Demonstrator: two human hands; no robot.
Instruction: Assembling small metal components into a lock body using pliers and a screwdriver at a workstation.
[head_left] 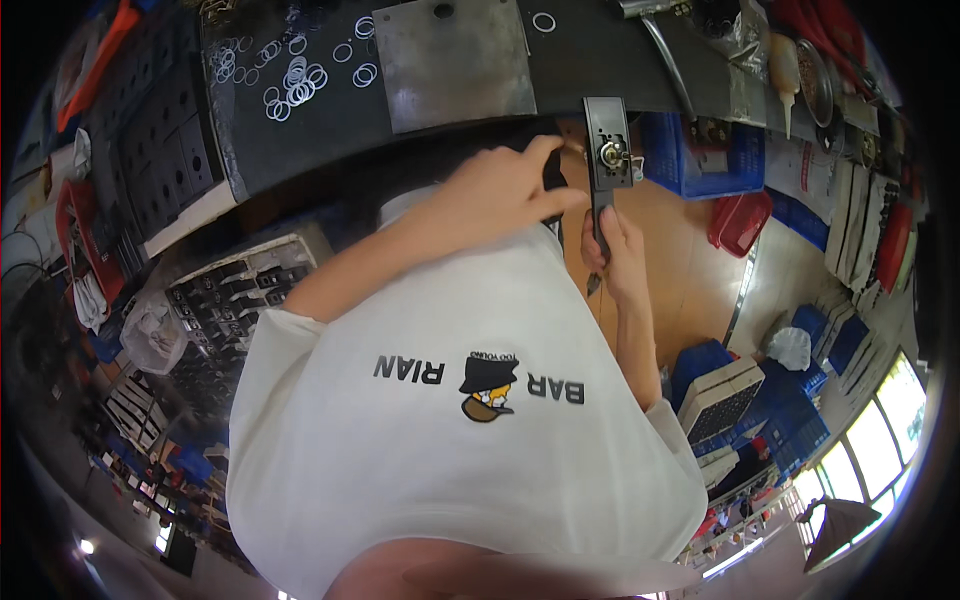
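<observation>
My right hand (616, 252) is closed round the dark lever of a door handle plate (607, 125). The plate is black and oblong, with a brass-coloured round mechanism (612, 155) on the side facing up and a small metal part jutting out at its right. It is held just off the bench's near edge. My left hand (520, 185) is just left of the plate, with thumb and index finger apart and nothing plainly between them. Its other fingers are partly hidden. A dark shape behind that hand cannot be made out.
On the dark bench (570, 75) lie many thin white rings (298, 80) and a square metal plate (450, 65). A hammer-like tool (668, 60) lies at the far right. Beyond my right hand stand a blue basket (700, 165) and a red tray (740, 222). A parts-filled tray (240, 285) is at left.
</observation>
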